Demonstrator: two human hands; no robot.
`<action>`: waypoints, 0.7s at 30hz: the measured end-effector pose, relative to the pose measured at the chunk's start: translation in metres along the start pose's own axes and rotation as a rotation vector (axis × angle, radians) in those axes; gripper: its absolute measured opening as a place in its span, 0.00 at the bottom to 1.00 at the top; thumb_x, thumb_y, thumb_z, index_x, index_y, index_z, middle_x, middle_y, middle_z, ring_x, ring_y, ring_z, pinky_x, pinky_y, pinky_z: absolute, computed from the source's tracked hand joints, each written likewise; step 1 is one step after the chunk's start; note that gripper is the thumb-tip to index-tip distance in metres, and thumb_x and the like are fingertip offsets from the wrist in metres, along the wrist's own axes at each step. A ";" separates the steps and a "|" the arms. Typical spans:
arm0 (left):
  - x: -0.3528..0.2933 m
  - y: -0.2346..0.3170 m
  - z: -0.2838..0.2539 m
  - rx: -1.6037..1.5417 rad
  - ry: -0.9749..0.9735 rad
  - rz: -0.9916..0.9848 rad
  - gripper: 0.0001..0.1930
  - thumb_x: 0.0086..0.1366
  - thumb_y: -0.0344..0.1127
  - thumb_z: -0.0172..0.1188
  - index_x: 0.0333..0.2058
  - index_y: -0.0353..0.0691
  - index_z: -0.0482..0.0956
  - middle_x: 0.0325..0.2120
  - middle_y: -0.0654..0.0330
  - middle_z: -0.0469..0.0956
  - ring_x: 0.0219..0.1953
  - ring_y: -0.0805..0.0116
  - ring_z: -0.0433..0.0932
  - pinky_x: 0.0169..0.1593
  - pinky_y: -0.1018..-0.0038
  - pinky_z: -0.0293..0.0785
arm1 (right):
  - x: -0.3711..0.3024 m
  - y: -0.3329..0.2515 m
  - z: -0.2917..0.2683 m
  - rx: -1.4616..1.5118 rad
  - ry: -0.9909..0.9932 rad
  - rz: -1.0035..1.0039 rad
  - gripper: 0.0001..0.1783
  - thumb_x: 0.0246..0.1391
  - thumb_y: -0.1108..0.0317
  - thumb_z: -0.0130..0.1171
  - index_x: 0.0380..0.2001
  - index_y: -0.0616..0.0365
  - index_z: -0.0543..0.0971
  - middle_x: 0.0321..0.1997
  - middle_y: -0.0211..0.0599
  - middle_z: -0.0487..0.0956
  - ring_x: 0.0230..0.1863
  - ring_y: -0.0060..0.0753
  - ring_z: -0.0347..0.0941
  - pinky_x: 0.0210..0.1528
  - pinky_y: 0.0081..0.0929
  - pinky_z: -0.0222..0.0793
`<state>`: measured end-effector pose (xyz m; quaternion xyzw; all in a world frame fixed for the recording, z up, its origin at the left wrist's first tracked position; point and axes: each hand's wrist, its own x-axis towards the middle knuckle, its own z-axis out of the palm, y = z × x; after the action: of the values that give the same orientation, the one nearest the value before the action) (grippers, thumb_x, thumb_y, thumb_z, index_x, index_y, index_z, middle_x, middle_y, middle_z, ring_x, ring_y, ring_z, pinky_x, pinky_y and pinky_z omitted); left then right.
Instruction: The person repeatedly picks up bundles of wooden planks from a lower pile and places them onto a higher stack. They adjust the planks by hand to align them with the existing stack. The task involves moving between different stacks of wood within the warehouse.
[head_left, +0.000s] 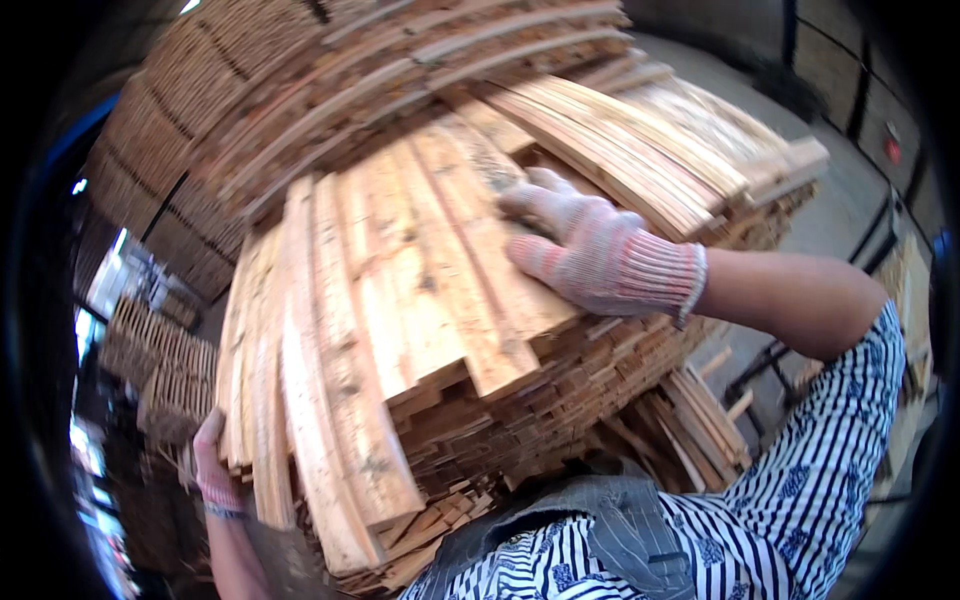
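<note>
A layer of pale sawn wooden boards (pixel 400 260) lies side by side on a tall stack, the near ends uneven. My right hand (pixel 610 250), in a knitted white and pinkish glove, lies on the right part of this layer. Its fingers are apart and reach across the wood, with the thumb separate. At the far left, my gloved left hand (pixel 215 465) is against the outer edge of the leftmost boards. Its fingers are mostly hidden there, so their grip cannot be made out. Two longer boards (pixel 345 440) jut out toward me between the hands.
A bundle of narrow boards (pixel 620 140) lies on the stack's right side. Behind rises a higher lumber pile (pixel 420 70). Loose offcuts (pixel 690 420) lean below at the right, and scraps (pixel 440 525) lie near my body. Another wood stack (pixel 160 350) stands at left.
</note>
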<state>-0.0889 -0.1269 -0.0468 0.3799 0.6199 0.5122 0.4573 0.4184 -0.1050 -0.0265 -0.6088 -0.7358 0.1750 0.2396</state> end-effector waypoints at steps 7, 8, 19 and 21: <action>0.026 0.035 -0.032 0.521 -0.120 0.108 0.31 0.67 0.45 0.59 0.59 0.26 0.66 0.58 0.42 0.70 0.58 0.56 0.71 0.59 0.69 0.71 | 0.022 -0.073 -0.021 -0.455 0.015 -0.153 0.37 0.67 0.45 0.44 0.69 0.60 0.60 0.69 0.58 0.62 0.50 0.38 0.79 0.40 0.29 0.82; 0.040 0.045 -0.028 0.744 -0.084 0.161 0.40 0.68 0.47 0.59 0.67 0.24 0.54 0.67 0.38 0.59 0.69 0.53 0.61 0.68 0.68 0.62 | 0.027 -0.097 -0.021 -0.386 -0.018 -0.226 0.38 0.67 0.45 0.44 0.70 0.61 0.58 0.64 0.57 0.69 0.35 0.29 0.80 0.25 0.20 0.78; 0.062 0.060 0.168 1.083 -0.332 0.366 0.37 0.76 0.62 0.30 0.71 0.40 0.52 0.71 0.46 0.54 0.71 0.48 0.57 0.72 0.68 0.50 | 0.104 -0.173 0.099 -0.382 -0.280 -0.153 0.23 0.62 0.57 0.53 0.58 0.52 0.74 0.58 0.43 0.76 0.56 0.45 0.76 0.54 0.42 0.73; 0.127 0.023 0.096 1.363 -0.344 1.088 0.27 0.75 0.47 0.46 0.69 0.51 0.59 0.69 0.44 0.58 0.67 0.45 0.65 0.66 0.65 0.64 | 0.115 -0.214 0.118 0.074 -0.088 0.314 0.22 0.59 0.57 0.59 0.56 0.49 0.77 0.58 0.39 0.76 0.59 0.41 0.75 0.57 0.39 0.71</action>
<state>-0.0340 0.0243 -0.0520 0.8831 0.4465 0.1140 -0.0881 0.1610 -0.0309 0.0095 -0.6987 -0.6345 0.2638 0.1991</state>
